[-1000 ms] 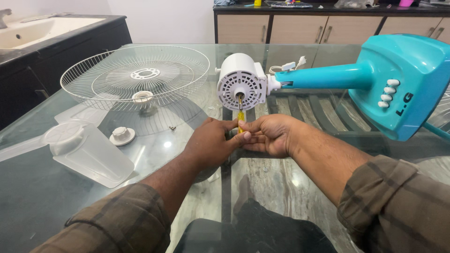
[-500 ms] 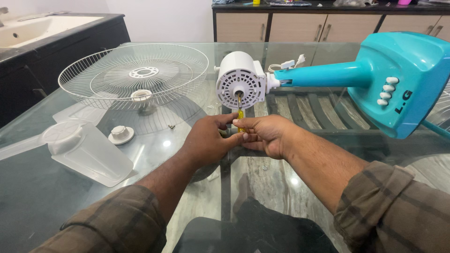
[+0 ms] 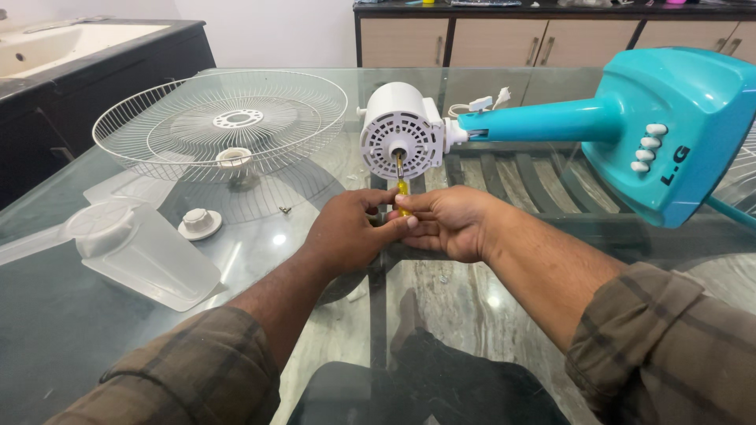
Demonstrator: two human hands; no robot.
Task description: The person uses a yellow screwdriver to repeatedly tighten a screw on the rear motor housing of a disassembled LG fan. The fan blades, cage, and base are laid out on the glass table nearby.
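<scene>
Glass bench [image 3: 488, 315]: near edge at the bottom of the view, far edge against a row of wooden cabinets [image 3: 504, 39]; a dark counter with a sink [image 3: 47, 39] runs along the left. Bare glass lies between the forearms and to the right of them.

Wire fan guard [image 3: 224, 126] lies dish-up, left of centre, with a small white cap [image 3: 232, 157] inside it. A second white cap [image 3: 199, 223] sits on the glass, just beside a translucent fan blade [image 3: 134, 252].

Teal fan stand [image 3: 669, 134] lies on its side, with the white motor housing [image 3: 402, 130] facing the camera.

Left hand [image 3: 350, 232] and right hand [image 3: 449, 220] meet fingertip to fingertip. Both grips are closed on a yellow-handled screwdriver [image 3: 402, 189], whose shaft enters the motor housing's centre.
</scene>
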